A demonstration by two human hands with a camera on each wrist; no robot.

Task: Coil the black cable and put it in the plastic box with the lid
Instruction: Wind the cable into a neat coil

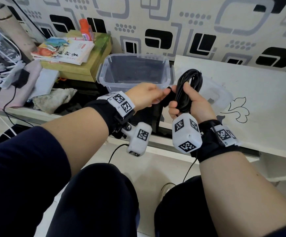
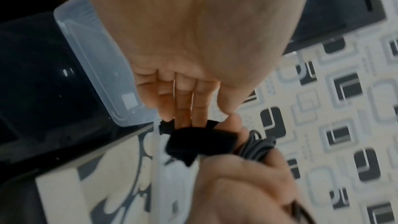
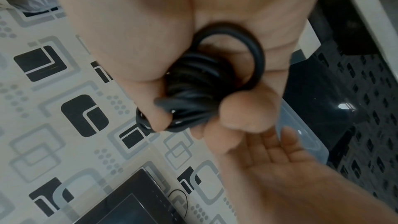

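Nearest the head camera: dark-sleeved forearms and knees, both wrists strapped with white tagged camera blocks. Left to right from there: left hand (image 1: 145,95) reaches rightward at chest height, palm turned down and in, fingertips pinched on a black strap (image 2: 189,140), looks like a hook-and-loop tie, at the side of the bundle; left wrist view shows three fingers laid along the strap with the thumb opposite, so it is clamped on the strap, not loose. Behind the hands, plastic box (image 1: 133,71) sits open on the dark shelf, nothing visible inside, just beyond the bundle. Right hand (image 1: 191,103) is a fist around the lower middle of the black cable (image 1: 189,86), bundle upright, loops sticking out above the fist; right wrist view shows thumb and fingers wrapped round many turns, firmly closed on it. Clear lid (image 1: 214,93) lies on the white tabletop (image 1: 258,103) to the right, partly hidden by the cable. Handling guess: cable is light, rubbery, springy, so loops will fan out if the fist slackens; best held mid-bundle where all turns cross, as now. Strap is soft and limp, needs tension to wrap. Coiling looks done, tie unfinished, box drop still to come.
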